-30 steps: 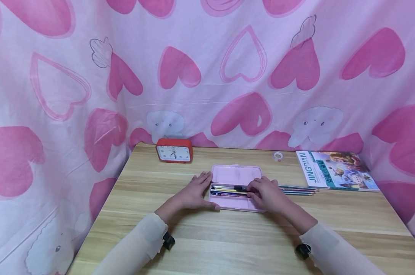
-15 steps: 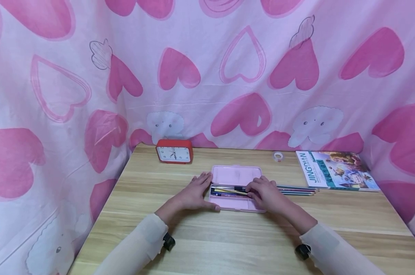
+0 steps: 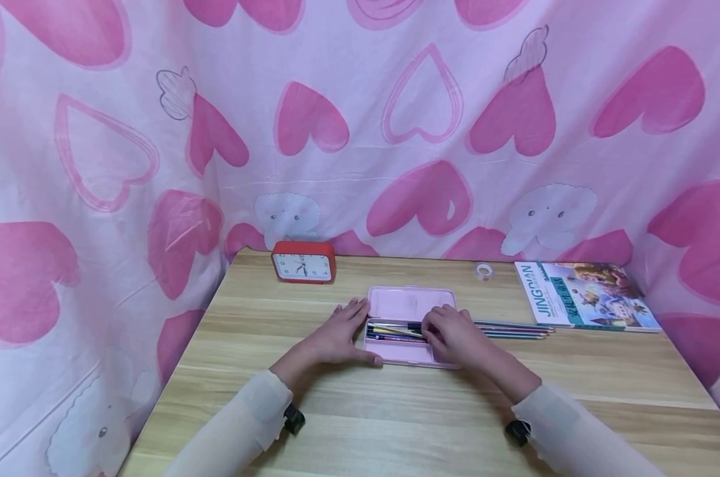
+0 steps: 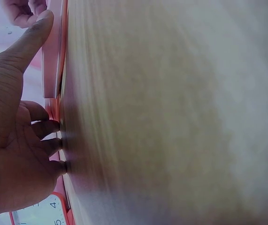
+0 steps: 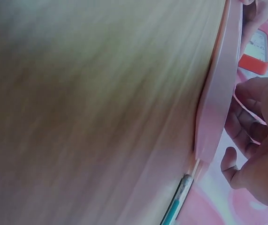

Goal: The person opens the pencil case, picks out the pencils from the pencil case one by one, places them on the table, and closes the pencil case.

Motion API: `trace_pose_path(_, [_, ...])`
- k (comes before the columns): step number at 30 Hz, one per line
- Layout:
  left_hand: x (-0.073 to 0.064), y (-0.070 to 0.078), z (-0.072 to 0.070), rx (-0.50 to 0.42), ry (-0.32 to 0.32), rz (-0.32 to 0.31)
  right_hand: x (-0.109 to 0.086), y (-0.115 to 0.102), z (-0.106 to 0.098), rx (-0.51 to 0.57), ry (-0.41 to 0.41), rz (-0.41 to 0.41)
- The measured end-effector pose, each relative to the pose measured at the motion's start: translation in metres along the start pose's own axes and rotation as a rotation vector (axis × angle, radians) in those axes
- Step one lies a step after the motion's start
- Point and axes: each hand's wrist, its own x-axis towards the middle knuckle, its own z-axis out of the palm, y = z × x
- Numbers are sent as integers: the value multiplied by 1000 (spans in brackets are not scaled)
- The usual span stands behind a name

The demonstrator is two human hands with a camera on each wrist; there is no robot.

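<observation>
An open pink pencil case (image 3: 398, 353) lies on the table with its lid (image 3: 395, 303) folded back. Several pens and pencils (image 3: 389, 331), one yellow and set aslant, lie in its rear compartment. My left hand (image 3: 336, 334) spans the case's left end, thumb at the front edge and fingers stretched toward the rear corner. At the right end, my right hand (image 3: 455, 334) bends over the pens, fingers and thumb curled down inside the case. The case wall (image 5: 216, 103) hides those fingertips in the right wrist view; I cannot tell what they grip.
Several pencils (image 3: 514, 331) stick out to the right, past the right hand. A red clock (image 3: 303, 263) stands at the back left. A tape roll (image 3: 483, 270) and a magazine (image 3: 589, 296) lie at the back right. A heart-patterned curtain (image 3: 419, 199) hangs behind the table.
My right hand has slid slightly left over the pens. The yellow pencil, level with the others a second ago, now lies aslant. My left hand and the case have stayed in place.
</observation>
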Motion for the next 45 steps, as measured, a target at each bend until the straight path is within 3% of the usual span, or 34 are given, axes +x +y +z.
trace_pose_path(11, [0,2,0,-4,1,-2,-6,8,-1,-73,-38,57])
trace_pose_path(22, [-1,0,-1,-13,0,-2,-4,8,-3,1,-59,36])
trace_pose_path(32, [-1,0,0,-16,3,-3,6,0,0,-17,-18,12])
trace_pose_path(45, [0,-2,-1,6,-1,13,29,-28,7,-53,-48,16])
